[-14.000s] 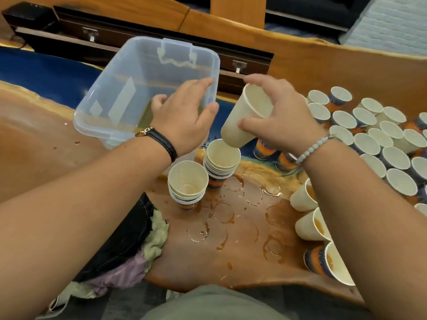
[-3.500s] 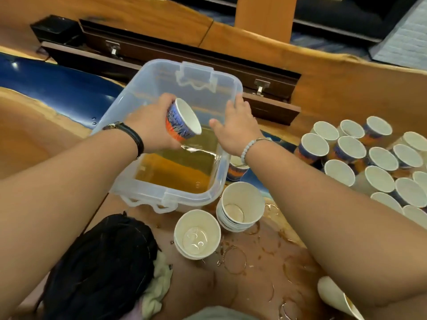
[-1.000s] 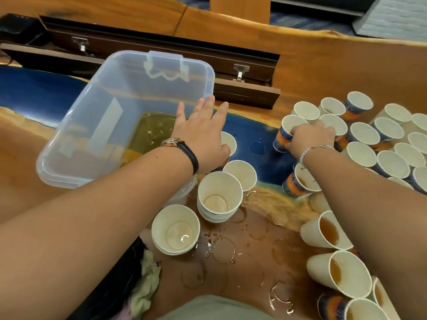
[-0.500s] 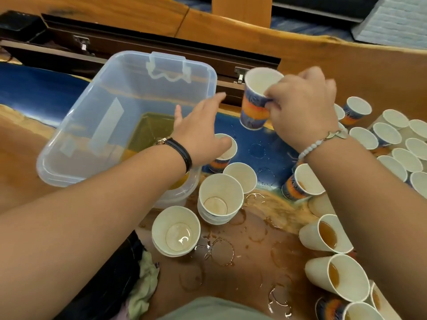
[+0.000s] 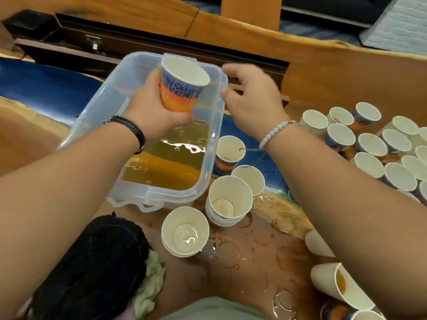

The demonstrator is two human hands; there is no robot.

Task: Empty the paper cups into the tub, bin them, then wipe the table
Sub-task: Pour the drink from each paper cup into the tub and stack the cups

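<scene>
A clear plastic tub [image 5: 209, 158] holding amber liquid sits on the table at centre. My left hand [image 5: 152, 109] grips a blue and orange paper cup [image 5: 181, 86], tilted over the tub with its mouth facing up and right. My right hand [image 5: 250, 98] hovers at the tub's right rim, fingers loosely curled, holding nothing. Two stacks of emptied cups [image 5: 228, 199] [image 5: 184, 230] stand just in front of the tub. Several cups [image 5: 369, 146] crowd the right side, some with liquid [image 5: 339, 285].
The wooden table [image 5: 249, 257] is wet with ring marks and puddles. A black cloth [image 5: 92, 262] and a pale rag [image 5: 150, 282] lie at the near left. A dark ledge with latches [image 5: 92, 42] runs behind the tub.
The cup that my right hand carried is now in my left hand over the tub. My right hand has let go and drawn back to the tub's right rim.
</scene>
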